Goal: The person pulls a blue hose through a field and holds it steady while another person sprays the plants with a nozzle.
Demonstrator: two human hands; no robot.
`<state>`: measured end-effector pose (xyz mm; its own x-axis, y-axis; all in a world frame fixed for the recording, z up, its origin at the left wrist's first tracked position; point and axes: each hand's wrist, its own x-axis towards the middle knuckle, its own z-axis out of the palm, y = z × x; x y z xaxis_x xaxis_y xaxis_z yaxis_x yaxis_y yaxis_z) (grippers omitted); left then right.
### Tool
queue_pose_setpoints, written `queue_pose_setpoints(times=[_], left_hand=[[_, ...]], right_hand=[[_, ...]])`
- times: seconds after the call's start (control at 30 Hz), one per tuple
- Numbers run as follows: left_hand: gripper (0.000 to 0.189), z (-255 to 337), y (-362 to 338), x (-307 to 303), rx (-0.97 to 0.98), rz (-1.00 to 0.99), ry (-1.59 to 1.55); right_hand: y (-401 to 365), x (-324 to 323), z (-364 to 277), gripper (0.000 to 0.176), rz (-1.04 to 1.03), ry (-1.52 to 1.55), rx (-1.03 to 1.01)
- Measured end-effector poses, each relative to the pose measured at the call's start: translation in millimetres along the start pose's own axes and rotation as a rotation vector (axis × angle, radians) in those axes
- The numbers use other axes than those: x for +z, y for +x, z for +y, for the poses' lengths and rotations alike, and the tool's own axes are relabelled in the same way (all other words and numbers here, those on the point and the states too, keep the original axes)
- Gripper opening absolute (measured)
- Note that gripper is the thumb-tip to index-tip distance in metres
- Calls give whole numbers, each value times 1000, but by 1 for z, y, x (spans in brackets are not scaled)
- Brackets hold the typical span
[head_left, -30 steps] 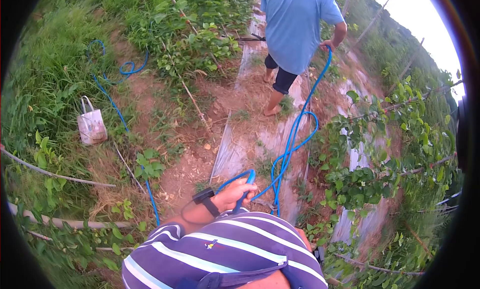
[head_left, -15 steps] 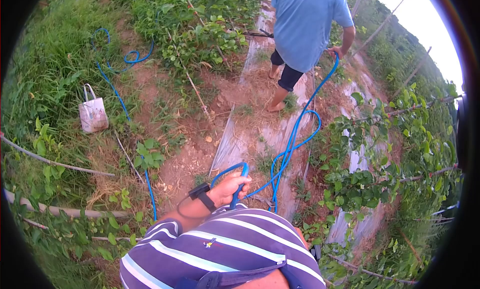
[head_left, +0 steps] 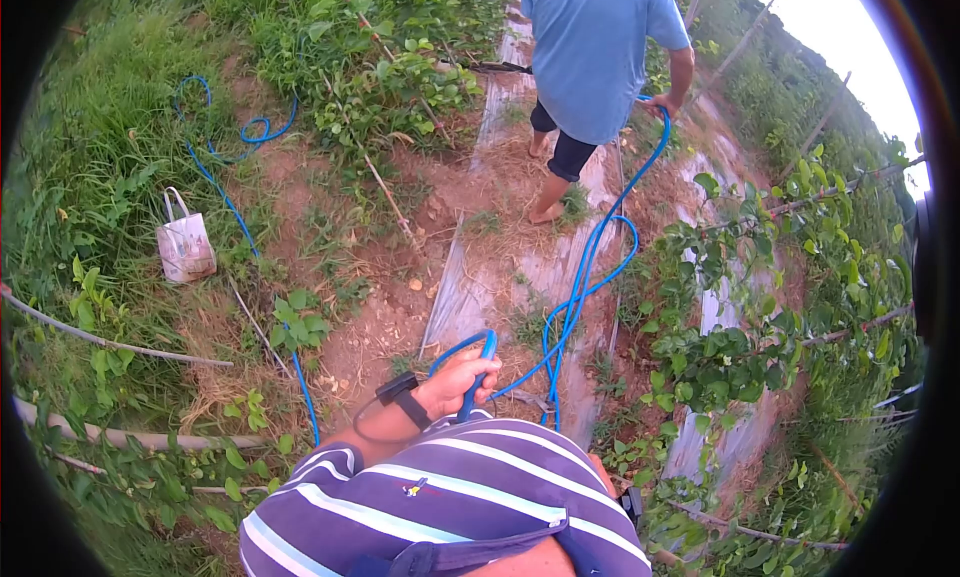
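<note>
My left hand (head_left: pixel 462 385) is closed around a blue hose (head_left: pixel 489 345) just in front of my striped shirt. The hose bends over the top of my fist, and one part drops behind the shirt. A black device is strapped on my left wrist (head_left: pixel 408 405). Of my right arm, only a sliver of skin (head_left: pixel 604 474) and a dark strapped device (head_left: pixel 631 504) show beside the shirt; the hand itself I cannot make out. Ahead, a co-worker in a blue shirt (head_left: pixel 590 67) grips a hose length in the right hand (head_left: pixel 660 105). Loops of hose (head_left: pixel 575 302) lie between us.
Plastic ground sheeting (head_left: pixel 455 287) runs along the soil. On the left, a white tote bag (head_left: pixel 186 245) stands in grass near more blue hose (head_left: pixel 225 192). Leafy vines on slanting canes (head_left: pixel 850 327) crowd the right side, and poles (head_left: pixel 130 432) cross the lower left.
The view has shifted slightly, so the co-worker appears a little higher and further left. My left hand keeps its hold on the hose.
</note>
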<state>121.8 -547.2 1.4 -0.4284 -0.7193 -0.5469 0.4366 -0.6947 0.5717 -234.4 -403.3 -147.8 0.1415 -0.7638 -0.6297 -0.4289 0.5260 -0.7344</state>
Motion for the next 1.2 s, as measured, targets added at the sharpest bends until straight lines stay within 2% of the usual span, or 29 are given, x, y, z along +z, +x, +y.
queue_pose_setpoints(times=[0.17, 0.37, 0.57, 0.67, 0.83, 0.87, 0.93, 1.03, 1.2], left_hand=[[7, 2, -4, 5, -37, 40, 13], [9, 1, -4, 2, -31, 24, 25], [8, 1, -4, 3, -34, 29, 36], [8, 0, -2, 2, -39, 46, 50], [8, -2, 0, 0, -43, 39, 50], [8, -3, 1, 0, -41, 35, 54], [8, -3, 2, 0, -39, 30, 52], [7, -4, 3, 1, -35, 20, 46], [7, -4, 2, 2, -37, 12, 43]], right_hand=[[-11, 4, -24, 28, 6, 23, 11], [4, 10, 5, 30, 17, 26, -27], [-8, 6, -22, 30, 69, -38, -22], [-7, 7, -17, 30, 57, 8, -62], [-39, 9, -52, 27, 170, 123, -228], [-37, 6, -55, 27, 171, 121, -226], [-30, 2, -58, 25, 73, 90, -95], [-14, 7, -25, 23, 90, 63, -45], [-30, 3, -49, 22, 81, 121, -96]])
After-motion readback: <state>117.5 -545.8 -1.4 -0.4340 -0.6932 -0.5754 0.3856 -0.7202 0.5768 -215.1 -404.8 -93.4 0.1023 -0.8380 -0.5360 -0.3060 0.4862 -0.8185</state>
